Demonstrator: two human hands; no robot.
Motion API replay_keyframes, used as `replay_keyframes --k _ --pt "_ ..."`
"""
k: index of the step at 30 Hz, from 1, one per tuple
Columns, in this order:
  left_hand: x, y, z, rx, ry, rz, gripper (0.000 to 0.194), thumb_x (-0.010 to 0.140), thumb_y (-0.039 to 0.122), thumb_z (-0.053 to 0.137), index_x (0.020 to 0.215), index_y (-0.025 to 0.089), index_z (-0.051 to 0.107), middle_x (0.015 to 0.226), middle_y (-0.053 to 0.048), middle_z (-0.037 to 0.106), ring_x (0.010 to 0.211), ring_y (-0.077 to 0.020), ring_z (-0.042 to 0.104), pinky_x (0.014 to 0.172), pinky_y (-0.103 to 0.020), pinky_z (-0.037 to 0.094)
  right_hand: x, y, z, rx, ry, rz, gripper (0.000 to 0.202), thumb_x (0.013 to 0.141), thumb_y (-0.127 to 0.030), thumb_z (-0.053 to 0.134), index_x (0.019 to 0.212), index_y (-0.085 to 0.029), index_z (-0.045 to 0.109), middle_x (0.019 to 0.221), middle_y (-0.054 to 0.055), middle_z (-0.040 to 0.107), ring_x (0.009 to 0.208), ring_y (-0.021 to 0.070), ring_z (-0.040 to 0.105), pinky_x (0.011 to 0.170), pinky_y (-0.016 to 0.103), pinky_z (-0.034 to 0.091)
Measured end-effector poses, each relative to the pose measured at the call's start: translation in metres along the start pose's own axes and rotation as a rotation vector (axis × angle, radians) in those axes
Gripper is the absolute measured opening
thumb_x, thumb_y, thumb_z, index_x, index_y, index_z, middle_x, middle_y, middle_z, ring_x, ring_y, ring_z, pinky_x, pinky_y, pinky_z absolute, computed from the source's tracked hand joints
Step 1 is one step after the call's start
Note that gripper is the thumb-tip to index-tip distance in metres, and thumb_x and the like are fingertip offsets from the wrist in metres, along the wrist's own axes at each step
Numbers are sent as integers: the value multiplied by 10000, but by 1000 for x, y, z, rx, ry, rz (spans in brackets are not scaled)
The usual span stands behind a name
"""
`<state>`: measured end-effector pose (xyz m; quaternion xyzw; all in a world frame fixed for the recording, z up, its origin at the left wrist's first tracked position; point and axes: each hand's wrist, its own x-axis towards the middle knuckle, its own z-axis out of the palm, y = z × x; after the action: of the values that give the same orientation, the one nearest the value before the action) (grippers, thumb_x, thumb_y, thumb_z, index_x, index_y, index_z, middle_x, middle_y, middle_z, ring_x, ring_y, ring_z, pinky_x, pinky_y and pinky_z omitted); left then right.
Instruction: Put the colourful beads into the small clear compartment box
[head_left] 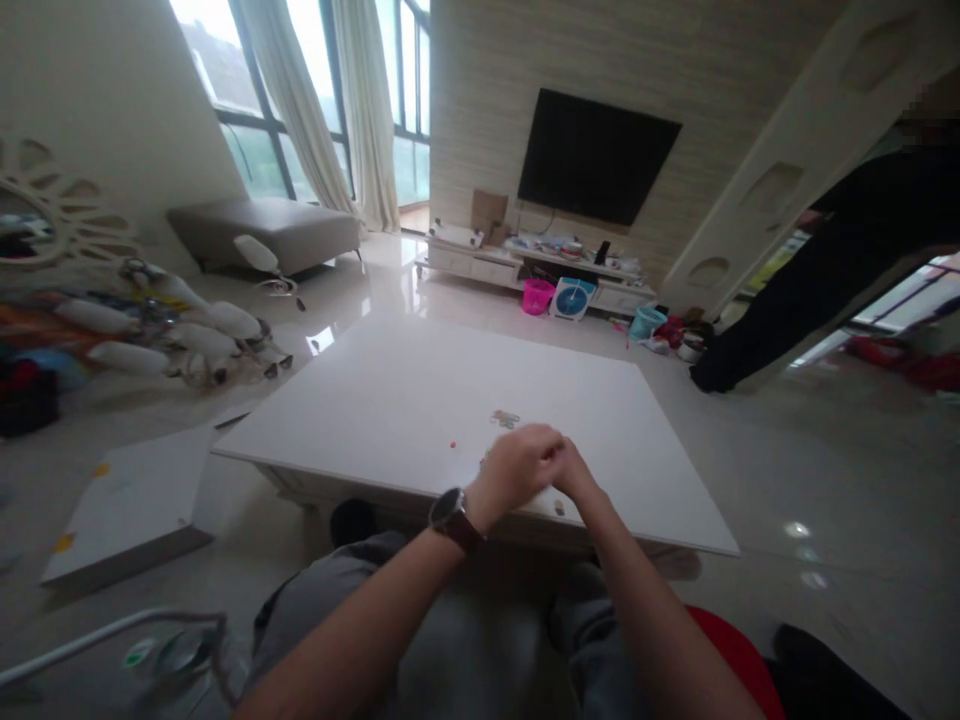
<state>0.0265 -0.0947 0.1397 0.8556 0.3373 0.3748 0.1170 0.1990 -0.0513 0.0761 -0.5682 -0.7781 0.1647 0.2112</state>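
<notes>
My left hand point(517, 466), with a dark watch point(448, 508) on its wrist, is curled shut over the near part of the white table point(420, 390). Against its fingertips presses my right hand point(571, 468), also closed. Whatever lies between the fingers is hidden. Just beyond the hands is a small cluster of flat greenish-brown pieces point(505, 419), too small to name. A tiny orange-red piece point(452, 444) rests to their left. Close to the table's front edge, below my right hand, lies a little brown and dark piece point(559, 507).
Low on the left is a white panel point(142, 490) with orange marks. White lamp parts point(195, 335) lie on the floor behind it. Beyond the table stand a pink basket point(537, 297) and a blue fan point(573, 298). Another person in dark clothes point(810, 270) stands at right.
</notes>
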Motion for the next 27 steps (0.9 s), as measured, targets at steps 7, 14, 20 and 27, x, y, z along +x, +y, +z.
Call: replay_keyframes --k 7,14,20,27 --pt "-27 -109 29 129 -476 -540 182 867 219 612 1028 213 697 977 -62 736 945 -228 679 826 -326 505 19 24 43 -182 -188 127 133 875 -254 628 834 -208 747 829 51 741 750 169 628 677 256 386" --pt "-69 -97 53 238 -612 -583 416 898 214 526 1311 232 572 1142 -122 633 943 -252 679 767 -338 528 24 32 56 -209 -289 74 161 926 -339 641 867 -220 732 914 43 725 832 173 620 709 260 382" --pt "-85 -90 50 213 -647 -543 575 869 163 506 1437 233 446 1302 -147 552 1103 -277 627 839 -360 548 24 31 70 -244 -315 99 143 918 -303 635 859 -227 741 940 34 711 834 165 614 680 259 364" --pt "-83 -78 62 171 -695 -567 673 877 174 483 1531 206 326 1446 -177 502 1122 -301 656 875 -414 566 23 30 76 -256 -327 162 153 909 -327 641 892 -242 768 972 33 736 835 168 634 684 259 386"
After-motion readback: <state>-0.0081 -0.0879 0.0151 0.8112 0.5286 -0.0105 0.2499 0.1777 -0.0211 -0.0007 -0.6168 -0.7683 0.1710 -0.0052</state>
